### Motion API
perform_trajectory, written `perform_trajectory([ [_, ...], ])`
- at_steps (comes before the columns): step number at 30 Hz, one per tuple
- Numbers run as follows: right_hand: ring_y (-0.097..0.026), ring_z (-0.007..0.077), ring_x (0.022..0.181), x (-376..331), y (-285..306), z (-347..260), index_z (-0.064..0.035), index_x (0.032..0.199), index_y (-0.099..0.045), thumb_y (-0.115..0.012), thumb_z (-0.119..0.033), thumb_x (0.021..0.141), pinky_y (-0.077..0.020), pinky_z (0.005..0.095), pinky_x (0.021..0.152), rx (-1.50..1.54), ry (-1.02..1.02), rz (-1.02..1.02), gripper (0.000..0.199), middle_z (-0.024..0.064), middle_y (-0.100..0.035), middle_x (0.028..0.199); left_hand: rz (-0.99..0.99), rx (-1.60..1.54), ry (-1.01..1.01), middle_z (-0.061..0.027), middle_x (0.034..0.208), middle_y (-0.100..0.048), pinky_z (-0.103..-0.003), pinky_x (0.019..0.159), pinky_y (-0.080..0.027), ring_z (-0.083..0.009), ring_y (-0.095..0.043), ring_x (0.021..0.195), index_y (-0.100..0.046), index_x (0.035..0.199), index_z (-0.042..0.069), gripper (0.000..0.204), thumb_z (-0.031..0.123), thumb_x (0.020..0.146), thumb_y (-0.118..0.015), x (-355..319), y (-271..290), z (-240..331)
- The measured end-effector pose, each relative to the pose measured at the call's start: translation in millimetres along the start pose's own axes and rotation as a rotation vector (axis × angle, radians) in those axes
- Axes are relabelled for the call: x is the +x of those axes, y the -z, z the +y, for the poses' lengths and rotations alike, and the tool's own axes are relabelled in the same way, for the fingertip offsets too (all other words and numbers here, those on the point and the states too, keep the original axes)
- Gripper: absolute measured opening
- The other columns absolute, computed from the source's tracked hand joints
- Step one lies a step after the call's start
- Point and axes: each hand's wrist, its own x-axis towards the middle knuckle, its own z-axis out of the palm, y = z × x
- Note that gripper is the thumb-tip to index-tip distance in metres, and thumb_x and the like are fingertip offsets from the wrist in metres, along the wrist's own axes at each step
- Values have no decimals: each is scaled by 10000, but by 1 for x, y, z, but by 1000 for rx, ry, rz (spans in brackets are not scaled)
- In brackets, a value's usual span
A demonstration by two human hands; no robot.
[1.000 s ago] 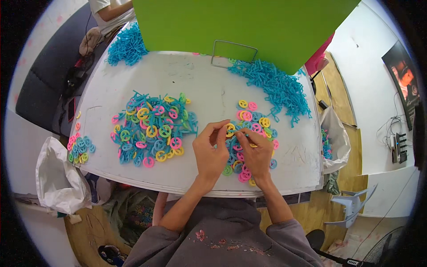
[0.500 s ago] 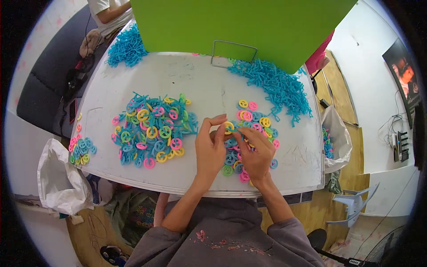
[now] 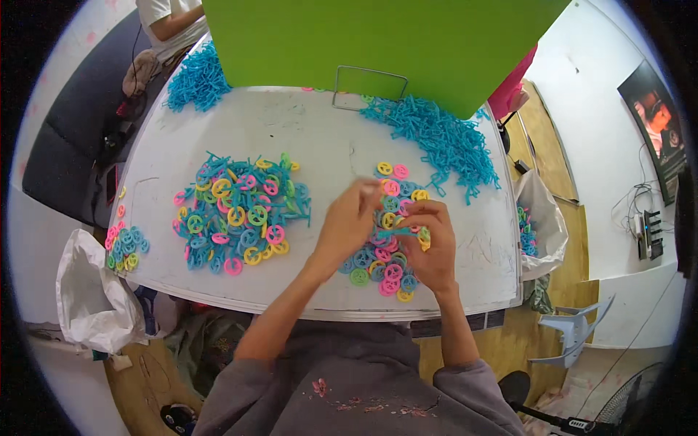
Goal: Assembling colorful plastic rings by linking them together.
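Observation:
My right hand (image 3: 430,254) is closed in a pinch above the right-hand pile, on a blue plastic stick (image 3: 393,233) that points left from the fingertips. A yellow plastic wheel (image 3: 424,238) shows at the same fingers; whether stick and wheel are joined is hard to make out. Just to the left, my left hand (image 3: 347,224) is raised, its fingertips smeared by motion, so what they hold cannot be seen. Below both hands spreads a pile of small pink, yellow, green and blue wheels (image 3: 392,272). To the left lies a heap of wheels mixed with blue sticks (image 3: 234,211).
Blue sticks lie heaped at the table's back right (image 3: 443,142) and back left (image 3: 198,80). A green board (image 3: 378,43) stands along the back beside a wire stand (image 3: 371,67). White sacks hang at the left (image 3: 91,291) and right (image 3: 549,225). A person (image 3: 171,25) sits far left.
My hands have separated: the left has drawn back from the right and blurs. The right keeps its pinch, with the blue stick and yellow wheel now there. The whole view has shifted slightly.

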Motion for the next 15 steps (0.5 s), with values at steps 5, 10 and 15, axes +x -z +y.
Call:
perform_trajectory([
  [5,-603,134,916,-13,-3,5,18,1019,-570,-532,29,912,-492,266,808,639,-496,171,114,112,-633,1018,255,752,-390,-156,819,-649,-345,655,-486,-272,-639,755,-629,992,42,214,185,838,-670,61,7,-16],
  [10,-621,118,813,-19,-5,17,17,1049,-581,-585,-22,909,-493,247,765,726,-659,234,146,61,-658,846,100,523,-207,-135,755,-661,-327,611,-493,-221,-655,677,-657,892,13,253,215,770,-748,70,3,-27],
  [15,-615,105,817,-14,-8,20,25,1038,-580,-592,-63,919,-488,231,738,680,-686,253,149,72,-656,864,149,624,-183,-120,727,-665,-325,601,-496,-202,-652,646,-657,865,6,215,185,778,-738,69,-2,-24],
])
